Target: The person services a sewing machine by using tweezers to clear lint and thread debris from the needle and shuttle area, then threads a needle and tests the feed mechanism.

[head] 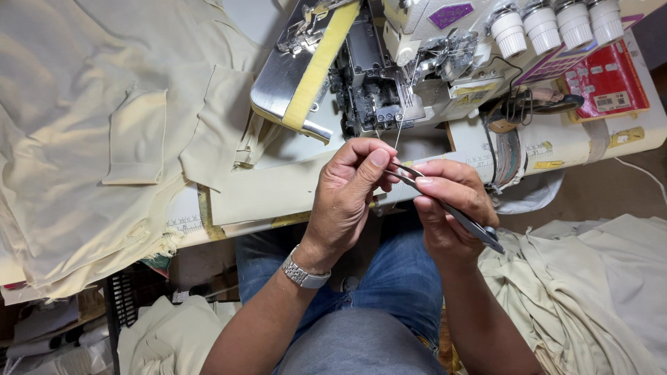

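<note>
Cluttered sewing table under me, cream fabric pretty much everywhere, and I'm looking straight down at my own hands.

Closest to me are my knees in blue jeans (pixel 403 278), with more cream cloth heaped on the floor at my right (pixel 590 292) and a smaller pile down by my left (pixel 167 340).

Above my lap, both hands sit nearly together at the table's front edge. My left hand (pixel 347 194), with a metal wristwatch (pixel 303 273) on it, has thumb and forefinger pressed together, pinching a thin white thread (pixel 399 128) that runs up to the machine. My right hand (pixel 451 201) is closed around a pair of metal tweezers (pixel 445 205), fingers clamped on the middle of the tool; its tips point toward my left fingertips and the back end sticks out past my palm. I can't tell if the tweezer tips are actually touching the thread.

Just past the hands is the table edge (pixel 278 191) with a printed ruler strip. Beyond that sits the overlock sewing machine (pixel 368 76), its plate carrying a yellow strip (pixel 316 66). A big stack of cream garment pieces (pixel 90 139) covers the table's left side. Farthest back on the right are 4 white thread cones (pixel 556 24) and a red packet (pixel 604 83).
</note>
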